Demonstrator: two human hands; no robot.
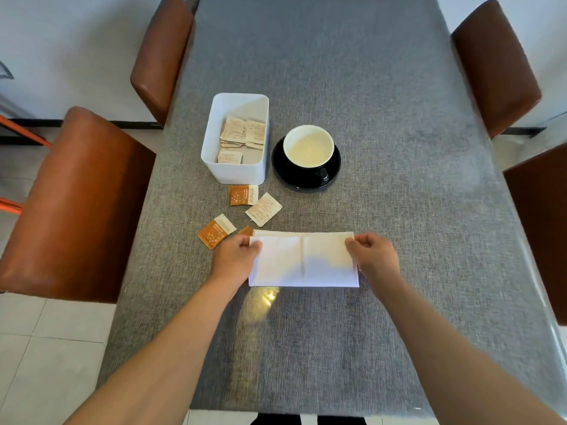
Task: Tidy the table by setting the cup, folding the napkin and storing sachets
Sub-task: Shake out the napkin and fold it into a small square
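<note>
Centrally, we note the white napkin (303, 260) lying on the grey table (399, 210), folded into a wide rectangle with a vertical crease down its middle. Left hand (234, 259) pinches its upper left corner between thumb and fingers; right hand (372, 256) pinches the upper right corner likewise, both closed on the cloth. At 11 o'clock from the napkin, loose sachets (244, 195) lie scattered, one partly tucked under the napkin's far edge. Farther at 11, a white box (234, 173) holds more sachets. At 12 o'clock we see the cup (308, 145) sitting on a black saucer (283, 170), just beside the box. Brown chairs (76, 204) flank the table.
</note>
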